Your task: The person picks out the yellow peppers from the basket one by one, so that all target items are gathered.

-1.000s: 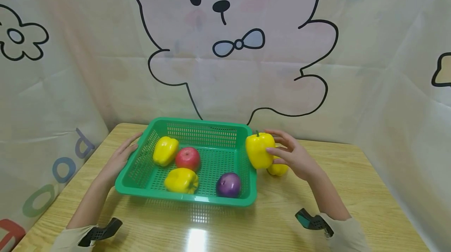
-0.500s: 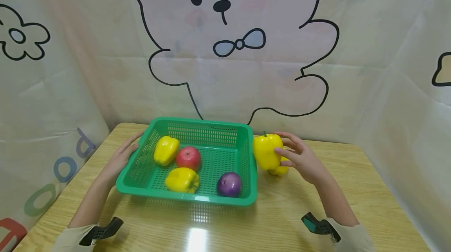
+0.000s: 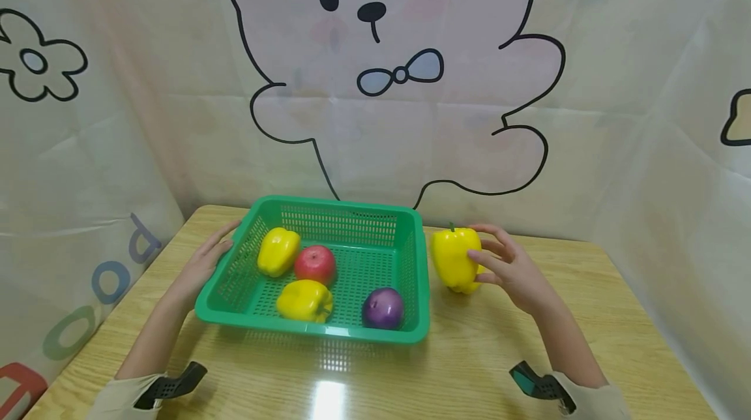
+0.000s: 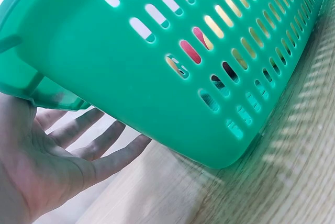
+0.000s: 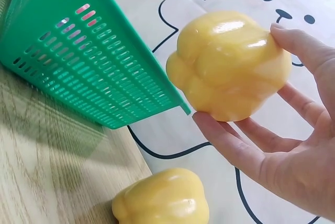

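Note:
My right hand (image 3: pixel 513 270) grips a yellow bell pepper (image 3: pixel 454 255) by its side, just right of the green basket (image 3: pixel 427 276). In the right wrist view the pepper (image 5: pixel 230 67) is raised above the table, thumb and fingertips around it. A second yellow pepper (image 5: pixel 162 198) lies below on the table, mostly hidden behind the held one in the head view. My left hand (image 3: pixel 205 263) rests at the basket's left side; its fingers lie fairly straight under the rim in the left wrist view. Inside the basket are two yellow peppers (image 3: pixel 278 252), a red apple (image 3: pixel 315 265) and a round purple thing (image 3: pixel 383 308).
The basket stands on a light wooden table (image 3: pixel 563 342) toward the back. A cloth backdrop (image 3: pixel 622 165) with a cartoon bear rises right behind the table and along both sides.
My right hand has moved right and slightly down with the yellow bell pepper, from over the basket's right rim to beside it. The left hand stays at the basket.

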